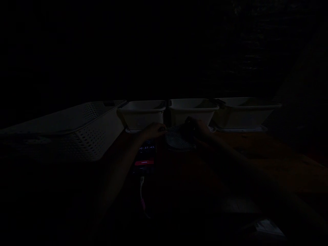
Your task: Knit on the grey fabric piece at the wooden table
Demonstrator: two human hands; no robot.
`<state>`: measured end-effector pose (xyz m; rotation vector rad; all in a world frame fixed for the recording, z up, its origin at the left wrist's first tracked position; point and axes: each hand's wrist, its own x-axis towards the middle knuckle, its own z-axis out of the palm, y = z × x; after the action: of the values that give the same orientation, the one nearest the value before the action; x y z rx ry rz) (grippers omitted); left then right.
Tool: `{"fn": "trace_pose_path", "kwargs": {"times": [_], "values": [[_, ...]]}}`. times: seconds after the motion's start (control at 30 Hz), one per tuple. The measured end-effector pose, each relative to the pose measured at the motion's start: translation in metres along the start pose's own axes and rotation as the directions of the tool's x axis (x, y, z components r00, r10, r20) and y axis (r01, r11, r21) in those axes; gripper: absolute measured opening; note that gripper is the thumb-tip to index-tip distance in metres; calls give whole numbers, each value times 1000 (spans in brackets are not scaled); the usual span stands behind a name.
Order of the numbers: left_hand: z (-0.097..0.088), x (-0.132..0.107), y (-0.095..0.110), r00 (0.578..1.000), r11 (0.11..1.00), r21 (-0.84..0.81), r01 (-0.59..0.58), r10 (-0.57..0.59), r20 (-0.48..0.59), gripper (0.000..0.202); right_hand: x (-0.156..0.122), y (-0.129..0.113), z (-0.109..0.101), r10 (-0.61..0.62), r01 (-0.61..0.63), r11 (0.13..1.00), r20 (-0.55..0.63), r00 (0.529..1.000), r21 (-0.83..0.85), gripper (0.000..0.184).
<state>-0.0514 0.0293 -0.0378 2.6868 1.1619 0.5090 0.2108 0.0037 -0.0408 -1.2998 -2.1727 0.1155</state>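
The scene is very dark. My left hand [153,131] reaches forward with fingers curled at the left edge of a pale dotted cloth or pad [178,138] that lies on the wooden table [269,160]. On the cloth's right edge rests my right hand [196,128], fingers closed on it. Both hands sit just in front of the white bins. The exact grip is hard to see in the dim light.
Three white rectangular bins stand in a row at the back: left [141,114], middle [192,111], right [243,114]. A large perforated white basket [77,133] lies at the left. A phone [145,155] with a running timer and a plugged cable [141,191] lies under my left forearm.
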Motion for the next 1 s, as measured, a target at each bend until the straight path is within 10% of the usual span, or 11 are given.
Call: {"fn": "trace_pose_path", "kwargs": {"times": [1.0], "values": [[1, 1, -2, 999, 1000, 7, -2, 2, -52, 29, 3, 9, 4, 21, -18, 999, 54, 998, -48, 28]]}}
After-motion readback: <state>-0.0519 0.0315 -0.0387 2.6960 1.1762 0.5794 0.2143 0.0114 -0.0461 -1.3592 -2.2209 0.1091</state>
